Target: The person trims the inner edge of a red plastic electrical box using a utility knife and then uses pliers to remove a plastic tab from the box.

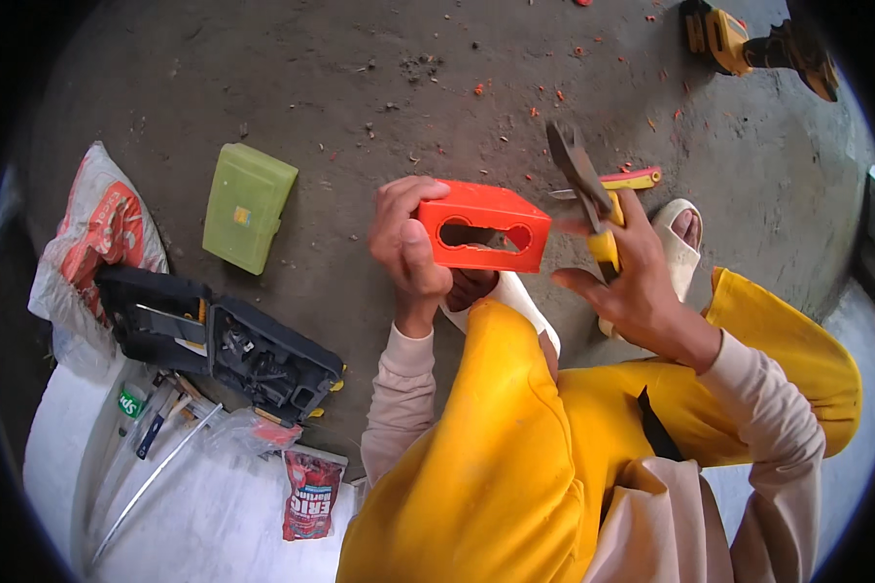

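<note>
The left hand (pixel 405 255) grips an orange box (pixel 484 226) with an oval cut-out. Just right of the box, the right hand (pixel 624 282) holds yellow-handled pliers (pixel 586 194). Left of the box lies a green case (pixel 248 206) on the floor (pixel 379 107).

Orange box (pixel 484 238) mid-frame, yellow-handled pliers (pixel 593 209) beside it, pale green case (pixel 248 206) upper left, yellow trousers (pixel 515 457) below
</note>
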The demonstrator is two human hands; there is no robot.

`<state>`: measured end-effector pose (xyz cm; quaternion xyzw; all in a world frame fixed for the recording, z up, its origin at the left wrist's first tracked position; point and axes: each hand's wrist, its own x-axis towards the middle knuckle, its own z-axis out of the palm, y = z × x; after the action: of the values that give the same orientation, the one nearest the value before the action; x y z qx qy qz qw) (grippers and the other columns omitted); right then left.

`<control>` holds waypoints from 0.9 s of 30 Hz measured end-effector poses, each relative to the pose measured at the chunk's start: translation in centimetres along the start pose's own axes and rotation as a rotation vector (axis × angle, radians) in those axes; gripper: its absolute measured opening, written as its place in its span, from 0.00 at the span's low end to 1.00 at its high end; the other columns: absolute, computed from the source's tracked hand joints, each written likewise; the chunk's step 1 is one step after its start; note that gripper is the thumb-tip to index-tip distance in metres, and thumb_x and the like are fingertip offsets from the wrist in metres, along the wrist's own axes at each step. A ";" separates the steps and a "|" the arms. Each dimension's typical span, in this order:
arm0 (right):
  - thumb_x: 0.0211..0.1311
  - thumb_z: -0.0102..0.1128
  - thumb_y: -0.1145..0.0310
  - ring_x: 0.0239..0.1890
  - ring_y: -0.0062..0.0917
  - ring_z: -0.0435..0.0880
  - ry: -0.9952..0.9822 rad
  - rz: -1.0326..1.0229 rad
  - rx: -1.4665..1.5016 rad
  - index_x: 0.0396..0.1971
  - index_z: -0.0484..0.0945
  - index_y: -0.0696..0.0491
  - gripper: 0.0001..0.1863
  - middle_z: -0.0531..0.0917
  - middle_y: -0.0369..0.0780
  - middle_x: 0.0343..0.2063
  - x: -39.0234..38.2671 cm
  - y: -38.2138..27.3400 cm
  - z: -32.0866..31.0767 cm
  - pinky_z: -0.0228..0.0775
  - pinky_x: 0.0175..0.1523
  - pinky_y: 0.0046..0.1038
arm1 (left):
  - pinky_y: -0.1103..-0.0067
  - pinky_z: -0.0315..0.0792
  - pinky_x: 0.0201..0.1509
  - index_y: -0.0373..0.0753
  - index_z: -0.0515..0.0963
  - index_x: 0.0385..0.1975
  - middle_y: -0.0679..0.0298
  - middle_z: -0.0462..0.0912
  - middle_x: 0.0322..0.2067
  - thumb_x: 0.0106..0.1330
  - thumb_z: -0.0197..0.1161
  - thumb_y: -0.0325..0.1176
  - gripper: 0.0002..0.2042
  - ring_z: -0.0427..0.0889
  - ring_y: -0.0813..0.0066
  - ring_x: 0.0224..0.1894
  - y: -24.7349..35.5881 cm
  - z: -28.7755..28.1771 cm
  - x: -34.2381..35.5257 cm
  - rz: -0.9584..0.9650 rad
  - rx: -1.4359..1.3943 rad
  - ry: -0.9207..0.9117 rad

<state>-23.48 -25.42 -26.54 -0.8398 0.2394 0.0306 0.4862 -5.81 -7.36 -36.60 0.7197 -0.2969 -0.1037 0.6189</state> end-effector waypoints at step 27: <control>0.37 0.88 0.60 0.46 0.49 0.81 -0.068 -0.016 -0.043 0.46 0.83 0.59 0.34 0.72 0.49 0.49 3.7 0.5 3.2 0.76 0.48 0.43 | 0.46 0.44 0.75 0.49 0.88 0.31 0.59 0.70 0.70 0.58 0.73 0.38 0.05 0.59 0.51 0.77 6.9 -1.9 0.0 -0.176 0.576 -0.436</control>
<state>-19.85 -24.34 -29.69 -0.8504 0.2155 0.0605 0.4762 -6.87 -6.19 -29.64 0.8481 -0.3758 -0.2197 0.3020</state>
